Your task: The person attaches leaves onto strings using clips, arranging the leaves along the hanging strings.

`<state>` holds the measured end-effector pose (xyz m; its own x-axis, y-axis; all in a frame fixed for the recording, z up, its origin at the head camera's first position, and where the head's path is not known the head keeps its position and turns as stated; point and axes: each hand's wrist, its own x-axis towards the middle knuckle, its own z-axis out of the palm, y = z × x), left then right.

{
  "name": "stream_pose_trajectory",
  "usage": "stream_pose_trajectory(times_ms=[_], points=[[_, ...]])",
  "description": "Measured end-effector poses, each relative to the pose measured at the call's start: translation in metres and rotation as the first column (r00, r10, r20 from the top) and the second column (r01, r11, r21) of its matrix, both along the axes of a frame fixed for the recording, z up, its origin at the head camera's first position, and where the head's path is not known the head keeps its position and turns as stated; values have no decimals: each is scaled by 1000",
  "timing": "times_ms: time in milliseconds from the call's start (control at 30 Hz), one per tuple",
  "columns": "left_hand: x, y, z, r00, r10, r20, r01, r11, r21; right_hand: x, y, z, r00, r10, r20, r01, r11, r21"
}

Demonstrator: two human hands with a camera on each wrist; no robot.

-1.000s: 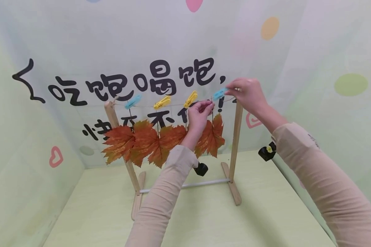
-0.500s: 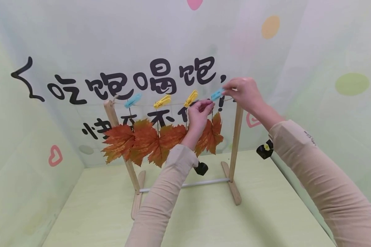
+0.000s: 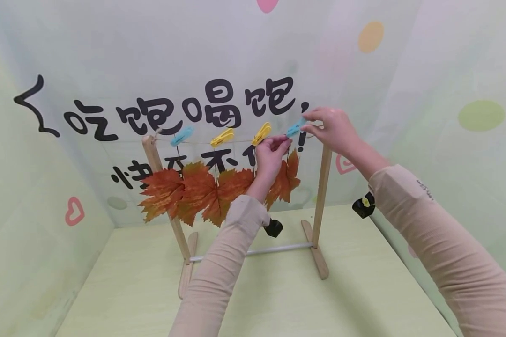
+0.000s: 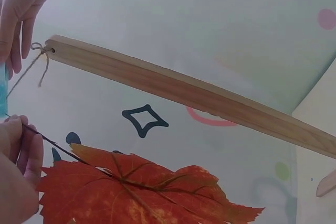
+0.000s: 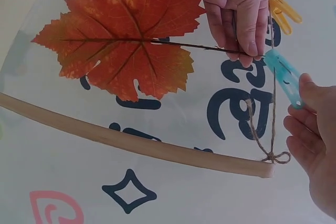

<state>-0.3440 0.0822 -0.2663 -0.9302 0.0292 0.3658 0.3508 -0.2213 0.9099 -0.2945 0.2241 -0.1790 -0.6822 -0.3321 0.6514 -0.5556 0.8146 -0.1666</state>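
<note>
My left hand (image 3: 270, 157) pinches the thin dark stem (image 5: 199, 47) of an orange-red artificial maple leaf (image 5: 131, 30) just below the twine (image 5: 273, 114). In my right hand (image 3: 333, 128), thumb and fingers hold a light-blue clothespin (image 5: 284, 77) by its handle end. Its nose sits on the twine at the stem's tip, close to my left fingertips; whether it bites the stem is hard to tell. To the left, another blue clothespin (image 3: 182, 136) and two yellow clothespins, one (image 3: 222, 138) and another (image 3: 261, 134), sit on the line above more hanging leaves (image 3: 164, 192).
The twine is tied between two wooden posts, a left one (image 3: 152, 157) and a right one (image 3: 322, 196), joined low down by a white rod (image 3: 278, 250). This rack stands on a pale green table (image 3: 278, 299). Behind it hangs a printed backdrop (image 3: 152, 47).
My right hand has moved slightly left with the blue clothespin, closer to my left fingertips. The rightmost leaf has shifted a little left and up.
</note>
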Motion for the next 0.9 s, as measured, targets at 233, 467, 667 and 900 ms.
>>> stream_pose_trajectory(times_ms=[233,467,667,900], points=[[1,-2,-4,1000,14,-16,-15,998,-56,0,0,-3,1000,-3,13,4,1000,-30],[6,-7,-4,996,41,-75,-51,989,-136,2,3,-5,1000,-8,2,8,998,-59],[15,-16,-4,991,47,-126,-77,966,-246,5,8,-9,1000,-4,-31,1,997,-76],[25,-34,-4,988,-4,-157,-41,958,-284,14,16,-20,997,49,-55,-55,992,-112]])
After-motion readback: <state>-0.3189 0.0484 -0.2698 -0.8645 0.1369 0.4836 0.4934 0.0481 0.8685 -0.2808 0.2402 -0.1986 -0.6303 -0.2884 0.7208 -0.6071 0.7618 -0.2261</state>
